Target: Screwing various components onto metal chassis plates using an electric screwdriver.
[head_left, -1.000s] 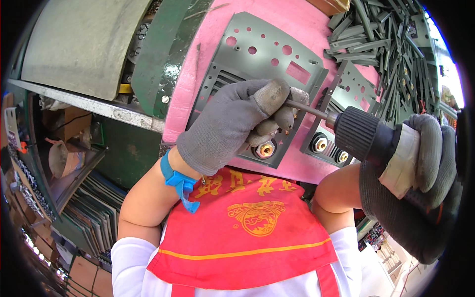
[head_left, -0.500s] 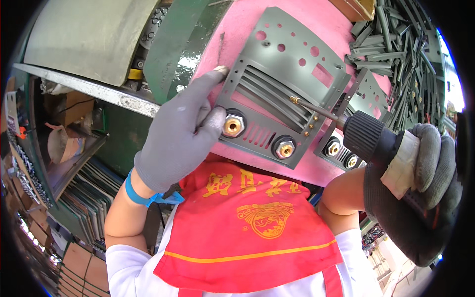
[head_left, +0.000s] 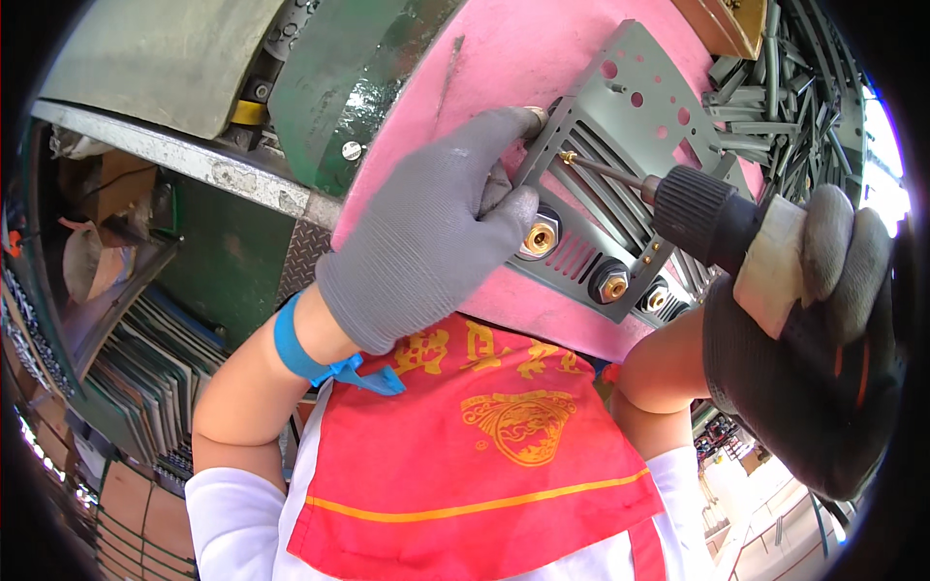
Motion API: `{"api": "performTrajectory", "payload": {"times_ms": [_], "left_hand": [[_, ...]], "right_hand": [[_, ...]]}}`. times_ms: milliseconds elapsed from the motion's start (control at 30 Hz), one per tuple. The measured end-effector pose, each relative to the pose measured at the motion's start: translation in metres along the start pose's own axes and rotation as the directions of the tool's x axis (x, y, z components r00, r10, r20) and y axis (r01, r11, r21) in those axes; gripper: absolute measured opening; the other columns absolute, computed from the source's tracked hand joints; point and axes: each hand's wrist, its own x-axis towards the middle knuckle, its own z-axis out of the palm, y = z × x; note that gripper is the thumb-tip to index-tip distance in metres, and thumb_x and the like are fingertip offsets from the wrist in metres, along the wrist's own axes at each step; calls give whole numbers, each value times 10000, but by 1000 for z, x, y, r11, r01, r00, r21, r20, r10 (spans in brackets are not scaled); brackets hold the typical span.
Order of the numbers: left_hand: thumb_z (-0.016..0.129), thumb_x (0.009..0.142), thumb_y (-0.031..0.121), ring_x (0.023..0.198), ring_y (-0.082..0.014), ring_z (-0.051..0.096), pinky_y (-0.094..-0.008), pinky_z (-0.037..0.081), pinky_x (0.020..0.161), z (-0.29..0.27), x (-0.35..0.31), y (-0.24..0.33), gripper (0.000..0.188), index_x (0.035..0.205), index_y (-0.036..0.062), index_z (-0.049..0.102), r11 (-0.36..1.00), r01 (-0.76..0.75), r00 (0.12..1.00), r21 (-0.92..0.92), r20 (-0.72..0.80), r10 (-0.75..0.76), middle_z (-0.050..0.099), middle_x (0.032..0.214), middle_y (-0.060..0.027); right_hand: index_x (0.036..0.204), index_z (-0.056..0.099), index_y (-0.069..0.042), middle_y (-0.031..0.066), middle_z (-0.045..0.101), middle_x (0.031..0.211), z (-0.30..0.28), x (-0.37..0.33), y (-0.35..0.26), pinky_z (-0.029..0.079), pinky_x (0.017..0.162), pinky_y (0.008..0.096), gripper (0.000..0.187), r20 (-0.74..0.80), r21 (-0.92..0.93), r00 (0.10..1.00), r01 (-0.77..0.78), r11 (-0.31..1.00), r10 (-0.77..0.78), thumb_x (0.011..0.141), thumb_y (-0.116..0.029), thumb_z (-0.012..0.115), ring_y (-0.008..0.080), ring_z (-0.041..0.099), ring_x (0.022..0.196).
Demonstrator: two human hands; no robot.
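Note:
My left hand, in a grey glove, pinches the left edge of a grey sheet-metal panel between thumb and fingers. The panel has round holes, long slats and two brass fittings with hex nuts; the nearer-left brass fitting lies beside my thumb. My gloved right hand is wrapped around a power screwdriver with a black collar and a pale wrapping. A small brass screw sits at the bit's tip, over the panel's left side by the slats. Whether it touches the panel, I cannot tell.
A second panel with a brass fitting lies partly under the first on the pink work surface. Grey metal strips are piled at the far right, beside a cardboard box. A green sheet is at the left.
The held panel has shifted right and tilted, with my left hand moving along. The screwdriver tip has moved from the panel's right side to its left side.

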Motion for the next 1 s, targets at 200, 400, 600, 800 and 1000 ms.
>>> {"api": "performTrajectory", "payload": {"times_ms": [200, 400, 600, 800, 1000], "left_hand": [[597, 880, 24, 603, -63, 401, -237, 374, 543, 12, -5, -7, 362, 1238, 26, 545, 986, -50, 987, 161, -144, 73, 398, 670, 4], [591, 891, 34, 576, -97, 426, -267, 385, 534, 15, -6, -9, 267, 1155, 12, 560, 967, -121, 969, 223, -186, 164, 452, 661, -41], [603, 889, 54, 567, -155, 468, -297, 408, 548, 16, -7, -8, 266, 1147, 4, 561, 960, -128, 961, 248, -209, 182, 481, 660, -93], [593, 894, 49, 625, -158, 507, -298, 432, 595, 19, -9, -18, 262, 1147, -3, 553, 953, -182, 939, 242, -244, 241, 507, 705, -103], [551, 925, 64, 651, -109, 508, -267, 441, 607, 6, -15, -1, 254, 1167, -13, 552, 997, -69, 985, 18, -158, 71, 550, 778, -61]], "right_hand": [[795, 495, -86, -6, 372, 650, 6, 10, 1, 310, 618, 249, 148, 129, -117, 987, -77, 990, 92, 724, -177, 588, 99, 336, 610], [806, 477, -78, 1, 353, 655, 11, 18, 3, 306, 622, 253, 145, 241, -246, 952, -129, 961, 189, 737, -166, 569, 106, 324, 613], [814, 462, -71, 7, 337, 658, 22, 21, 10, 303, 626, 257, 142, 330, -354, 903, -153, 923, 276, 748, -157, 554, 113, 315, 616], [820, 427, -107, 4, 366, 681, 47, 12, 24, 310, 644, 276, 196, 329, -207, 895, -243, 948, 302, 794, -226, 582, 126, 338, 651], [850, 420, -118, 2, 386, 692, 48, 13, 25, 311, 647, 283, 261, 328, -292, 918, -126, 948, 223, 787, -273, 621, 130, 360, 674]]}}
